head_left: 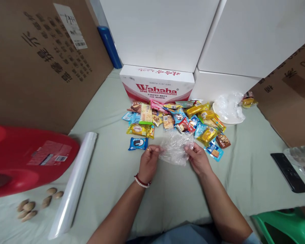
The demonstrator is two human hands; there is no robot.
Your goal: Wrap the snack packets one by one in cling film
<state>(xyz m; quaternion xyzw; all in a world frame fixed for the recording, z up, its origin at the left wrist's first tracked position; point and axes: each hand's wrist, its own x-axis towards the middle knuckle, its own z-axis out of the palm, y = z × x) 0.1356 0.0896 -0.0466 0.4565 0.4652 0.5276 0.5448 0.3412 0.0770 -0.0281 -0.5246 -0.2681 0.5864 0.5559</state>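
Note:
A crumpled clear plastic bag (176, 150) is stretched between my two hands, just above the cloth in front of the snacks. My left hand (150, 161) pinches its left side, and my right hand (198, 156) grips the right side between thumb and fingers. Beyond the bag lies a pile of wrapped snacks (167, 120) in yellow, blue, red and brown packets. One dark blue snack packet (138, 143) rests apart from the pile, close to my left hand. A light blue cracker packet (214, 150) lies to the right of my right hand.
A white bowl (228, 118) with clear plastic in it stands behind the pile's right side. The Wahaba water carton (156, 84) backs the pile. At left are a plastic film roll (73, 186), a red container (27, 159) and several nuts (27, 206). A phone (289, 173) lies right.

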